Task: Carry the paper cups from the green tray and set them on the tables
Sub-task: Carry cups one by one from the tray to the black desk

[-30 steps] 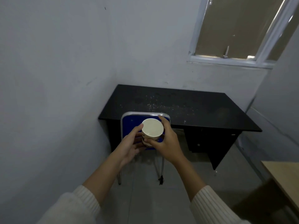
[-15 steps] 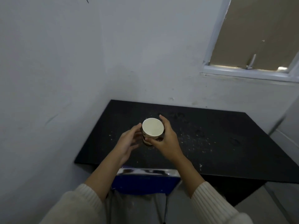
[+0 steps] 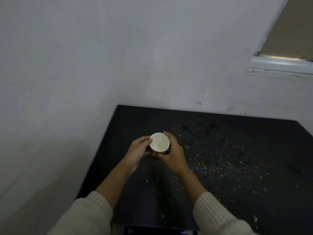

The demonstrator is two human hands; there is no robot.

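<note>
A white paper cup stands upright, its open mouth toward me, low over the left part of the black table. Whether its base touches the tabletop is hidden by my fingers. My right hand wraps round the cup's right side, fingers and thumb curled about it. My left hand holds the cup's left side with thumb and fingers against the wall. The green tray is not in view.
The black table sits in a corner, grey walls close on the left and behind. Pale crumbs and smudges speckle the tabletop. A blue chair back shows at the near table edge. A window frame is upper right.
I have come up to the table and the cup, held in both hands, has moved out over the tabletop and down toward it. The chair has slid under the view.
</note>
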